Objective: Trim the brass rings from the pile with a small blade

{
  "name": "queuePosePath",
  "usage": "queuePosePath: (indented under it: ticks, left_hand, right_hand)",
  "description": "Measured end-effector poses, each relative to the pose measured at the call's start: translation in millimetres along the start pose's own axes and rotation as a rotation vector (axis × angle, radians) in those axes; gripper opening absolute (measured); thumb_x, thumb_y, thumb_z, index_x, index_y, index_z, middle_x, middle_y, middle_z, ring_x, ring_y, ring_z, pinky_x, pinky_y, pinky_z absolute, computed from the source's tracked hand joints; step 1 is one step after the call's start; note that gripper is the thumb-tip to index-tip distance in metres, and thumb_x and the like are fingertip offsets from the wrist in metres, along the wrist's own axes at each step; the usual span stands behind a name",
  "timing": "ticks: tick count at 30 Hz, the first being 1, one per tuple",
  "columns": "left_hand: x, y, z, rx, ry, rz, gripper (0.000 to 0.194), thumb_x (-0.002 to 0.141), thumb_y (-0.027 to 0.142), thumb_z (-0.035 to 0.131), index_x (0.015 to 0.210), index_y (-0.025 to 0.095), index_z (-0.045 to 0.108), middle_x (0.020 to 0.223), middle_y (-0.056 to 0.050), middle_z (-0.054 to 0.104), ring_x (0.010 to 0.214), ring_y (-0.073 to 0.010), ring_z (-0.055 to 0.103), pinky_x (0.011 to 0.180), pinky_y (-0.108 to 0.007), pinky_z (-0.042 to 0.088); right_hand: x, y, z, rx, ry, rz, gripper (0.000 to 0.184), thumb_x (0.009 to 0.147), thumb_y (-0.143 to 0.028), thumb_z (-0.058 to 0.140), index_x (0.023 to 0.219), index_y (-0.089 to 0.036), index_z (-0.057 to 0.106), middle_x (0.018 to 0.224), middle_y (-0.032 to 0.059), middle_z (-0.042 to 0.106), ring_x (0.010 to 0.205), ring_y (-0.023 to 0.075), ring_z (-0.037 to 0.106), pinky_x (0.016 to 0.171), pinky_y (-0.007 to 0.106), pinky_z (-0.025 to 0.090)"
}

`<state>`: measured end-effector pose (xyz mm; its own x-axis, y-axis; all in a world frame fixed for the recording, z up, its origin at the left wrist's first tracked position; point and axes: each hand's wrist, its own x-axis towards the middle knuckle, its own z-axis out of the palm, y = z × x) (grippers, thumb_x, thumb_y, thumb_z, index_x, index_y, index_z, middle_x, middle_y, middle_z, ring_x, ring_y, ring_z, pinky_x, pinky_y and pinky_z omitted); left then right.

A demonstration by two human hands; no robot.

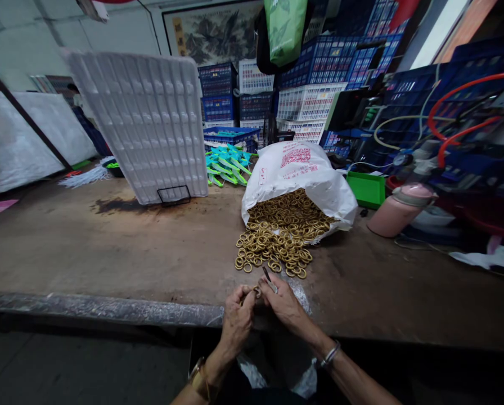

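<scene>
My left hand (238, 315) is closed in a pinch on a small gold ring (256, 291) at the near edge of the worn brown table (108, 247). Right beside it, my right hand (283, 304) grips a thin dark metal tool (269, 278) whose tip points up toward the ring pile. The two hands touch at the fingertips. Just beyond them, several gold rings (277, 242) spill from a white sack (298, 174) lying on its side.
A white moulded tray (144, 124) leans upright at the back left. Teal plastic parts (226, 163), stacked blue and white crates (306, 84), a green box (367, 190), a pink flask (399, 209) and red hoses (458, 112) crowd the back and right.
</scene>
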<state>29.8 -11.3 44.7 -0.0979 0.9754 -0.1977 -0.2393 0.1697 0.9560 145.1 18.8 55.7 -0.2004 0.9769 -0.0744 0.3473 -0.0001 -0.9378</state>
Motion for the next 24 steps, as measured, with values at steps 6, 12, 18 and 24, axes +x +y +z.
queuePosePath:
  ticks: [6, 12, 18, 24]
  left_hand:
    - [-3, -5, 1.2, -0.088, -0.038, -0.007, 0.018, 0.068, 0.031, 0.062, 0.059, 0.016, 0.058, 0.047, 0.003, 0.051, 0.042, -0.007, 0.038, 0.041, -0.018, 0.028]
    - [-6, -1, 1.3, -0.047, -0.057, -0.03, 0.021, 0.069, 0.034, 0.061, 0.06, 0.016, 0.057, 0.048, 0.004, 0.05, 0.04, -0.0056, 0.036, 0.042, -0.018, 0.028]
    - [-6, 2, -1.5, 0.026, -0.047, -0.01, 0.018, 0.071, 0.035, 0.058, 0.069, 0.017, 0.055, 0.046, 0.007, 0.041, 0.039, -0.0049, 0.032, 0.041, -0.017, 0.028]
    - [-5, -3, -2.3, 0.046, -0.075, -0.014, 0.021, 0.076, 0.034, 0.051, 0.065, 0.016, 0.051, 0.051, 0.005, 0.045, 0.039, -0.0042, 0.033, 0.041, -0.017, 0.027]
  right_hand:
    - [-4, -1, 2, 0.298, -0.173, 0.272, 0.032, 0.076, -0.052, 0.038, 0.066, -0.021, 0.039, 0.045, -0.0101, 0.036, 0.032, 0.0041, 0.021, 0.033, 0.018, 0.017]
    - [-1, 7, 6, 0.231, -0.132, 0.226, 0.03, 0.075, -0.05, 0.041, 0.067, -0.02, 0.041, 0.047, -0.0091, 0.04, 0.034, 0.0046, 0.027, 0.035, 0.018, 0.02]
    - [5, 3, 3, -0.033, -0.025, 0.008, 0.026, 0.071, -0.041, 0.049, 0.06, -0.019, 0.04, 0.053, -0.0073, 0.038, 0.051, 0.0071, 0.037, 0.046, 0.018, 0.029]
    - [-1, 8, 7, 0.107, -0.117, 0.119, 0.025, 0.078, -0.041, 0.037, 0.067, -0.019, 0.043, 0.049, -0.0075, 0.039, 0.043, 0.0072, 0.034, 0.042, 0.02, 0.027]
